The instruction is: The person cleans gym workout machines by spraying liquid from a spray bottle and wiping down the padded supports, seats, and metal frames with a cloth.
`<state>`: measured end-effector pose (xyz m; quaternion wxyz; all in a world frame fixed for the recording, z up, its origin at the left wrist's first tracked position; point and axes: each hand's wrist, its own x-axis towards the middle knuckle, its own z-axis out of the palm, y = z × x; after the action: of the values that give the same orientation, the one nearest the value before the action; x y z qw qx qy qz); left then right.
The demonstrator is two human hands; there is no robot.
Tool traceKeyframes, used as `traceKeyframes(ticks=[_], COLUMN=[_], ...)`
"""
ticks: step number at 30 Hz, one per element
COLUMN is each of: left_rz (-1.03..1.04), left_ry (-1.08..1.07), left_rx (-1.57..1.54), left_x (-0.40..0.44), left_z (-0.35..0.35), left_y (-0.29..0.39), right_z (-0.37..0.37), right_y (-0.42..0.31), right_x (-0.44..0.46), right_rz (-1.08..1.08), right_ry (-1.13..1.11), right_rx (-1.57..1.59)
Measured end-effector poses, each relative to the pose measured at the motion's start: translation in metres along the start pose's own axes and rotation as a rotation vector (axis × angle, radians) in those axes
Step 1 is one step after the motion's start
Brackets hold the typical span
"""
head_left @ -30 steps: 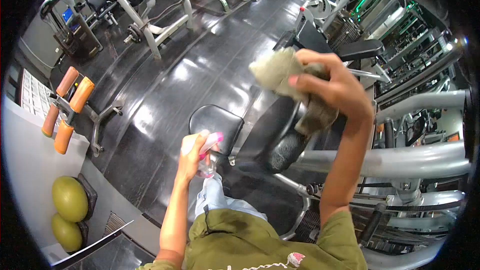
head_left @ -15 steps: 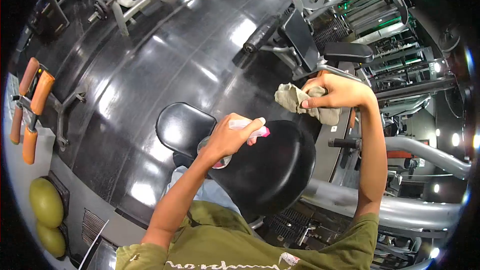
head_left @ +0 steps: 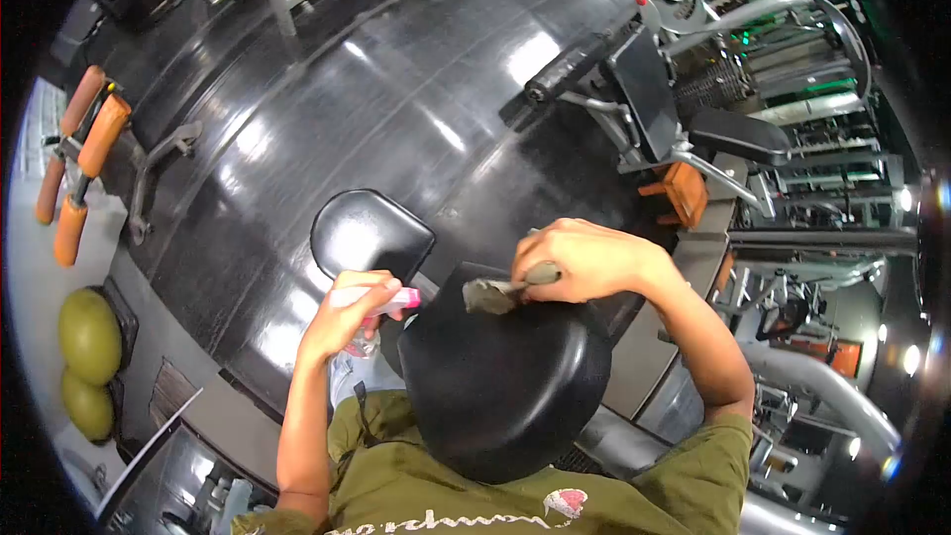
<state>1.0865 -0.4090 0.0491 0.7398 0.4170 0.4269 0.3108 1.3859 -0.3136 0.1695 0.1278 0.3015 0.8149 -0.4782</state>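
Observation:
My left hand (head_left: 347, 315) is wrapped round a clear spray bottle (head_left: 364, 345) with a pink and white spray head (head_left: 401, 298), at the left edge of a black padded backrest (head_left: 505, 386). Bunched in my right hand (head_left: 584, 263) is a grey-green cloth (head_left: 490, 295), at the top edge of the same backrest; part of the cloth is hidden under my fingers. A smaller black padded seat (head_left: 369, 238) lies beyond my left hand.
A machine with a black pad (head_left: 642, 94) stands at the upper right, near an orange stool (head_left: 684, 193). Orange foam rollers (head_left: 103, 136) are at the left, above green balls (head_left: 89, 337). A thick silver tube (head_left: 822, 386) runs at the right.
My right hand has brought the cloth down and left to the backrest's top edge. My left hand has moved left and down with the bottle. The view has shifted.

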Motion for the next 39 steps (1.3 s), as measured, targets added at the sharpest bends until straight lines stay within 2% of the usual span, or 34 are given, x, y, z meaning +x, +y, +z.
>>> traceKeyframes(ticks=[3,7,9,11,13,17,20,25,29,31,33,35,39], left_rz=[0.025,0.072,0.087,0.099,0.165,0.152,0.170,0.187,0.202,0.182,0.159,0.173,0.180], left_ry=[0.103,0.139,0.152,0.166,0.149,0.198,0.242,0.262,0.265,0.282,0.300,0.278,0.262], left_rx=[-0.038,-0.121,-0.127,-0.130,-0.110,-0.132,-0.126,-0.102,-0.134,-0.099,-0.059,-0.053,-0.044], left_x=[-0.014,-0.021,-0.019,-0.017,-0.017,-0.025,-0.033,-0.043,-0.044,-0.045,-0.046,-0.048,-0.051], left_z=[0.000,0.011,0.019,0.024,0.027,0.026,0.024,0.015,0.013,0.016,0.020,0.022,0.021], left_y=[-0.013,-0.023,-0.023,-0.024,-0.025,-0.028,-0.031,-0.035,-0.042,-0.037,-0.033,-0.030,-0.033], right_z=[0.006,-0.009,-0.024,-0.037,-0.036,-0.005,0.011,-0.015,-0.028,-0.029,-0.014,0.000,0.004], right_y=[0.026,0.013,0.000,-0.003,0.001,0.028,0.025,-0.021,-0.024,-0.013,0.014,0.024,-0.020], right_x=[0.019,0.000,-0.017,-0.029,-0.026,0.016,0.041,0.008,-0.011,-0.004,0.017,0.037,0.033], right_rz=[0.019,-0.255,-0.326,-0.328,-0.316,-0.196,-0.225,-0.354,-0.377,-0.136,-0.095,-0.074,-0.207], right_ry=[-0.084,-0.095,-0.147,-0.207,-0.172,-0.074,-0.141,-0.259,-0.214,-0.196,-0.141,-0.177,-0.252], right_rx=[-0.008,0.082,0.161,0.252,0.197,-0.024,-0.027,0.080,0.120,0.026,-0.147,-0.228,-0.102])
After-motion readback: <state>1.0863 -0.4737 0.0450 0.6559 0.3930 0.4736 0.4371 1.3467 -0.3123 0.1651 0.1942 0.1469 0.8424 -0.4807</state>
